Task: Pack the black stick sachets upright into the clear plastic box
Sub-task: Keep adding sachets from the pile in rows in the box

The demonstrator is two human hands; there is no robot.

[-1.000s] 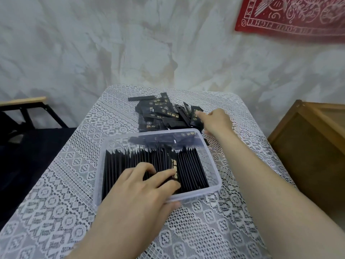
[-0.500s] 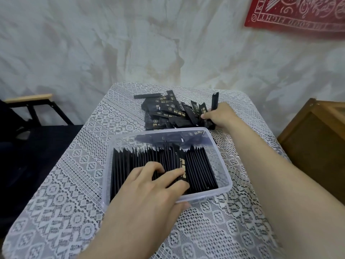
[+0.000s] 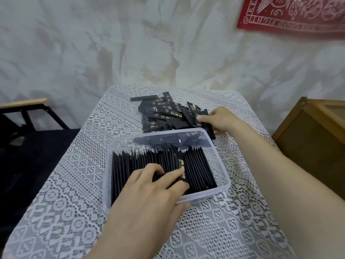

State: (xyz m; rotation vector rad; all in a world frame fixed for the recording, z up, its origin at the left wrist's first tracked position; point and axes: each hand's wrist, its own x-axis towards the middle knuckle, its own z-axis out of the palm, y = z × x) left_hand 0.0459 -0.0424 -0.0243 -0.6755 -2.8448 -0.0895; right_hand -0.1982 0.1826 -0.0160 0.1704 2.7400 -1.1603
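Fingers (image 3: 175,172) of the left hand (image 3: 145,199) lie bent and spread over the tops of the packed row (image 3: 197,169). They rest on the sachets and close round none of them, while the thumb sits outside the near wall of the clear plastic box (image 3: 108,174). The forearm comes in from the bench's near edge. The index finger lies beside one gold-printed sachet (image 3: 182,165) that leans with its face showing where the others show only their edges. The hand seems to be steadying the row or holding a slot open there.

The right hand (image 3: 222,120) reaches out to the right end of the loose pile (image 3: 164,113), arm stretched along the bench's right side. Its thumb and fingers pinch a black stick sachet (image 3: 209,128) just past the box's far right corner. Whether it holds one sachet or several, I cannot tell.

By my reading the job is well past halfway. The row stands on edge across nearly the whole width of the box, which sits in the middle of the lace-covered bench (image 3: 74,184). A band along the box's far wall looks unfilled. A fair heap of sachets lies flat near the bench's far edge, waiting to go in, and the leaning sachet needs straightening.
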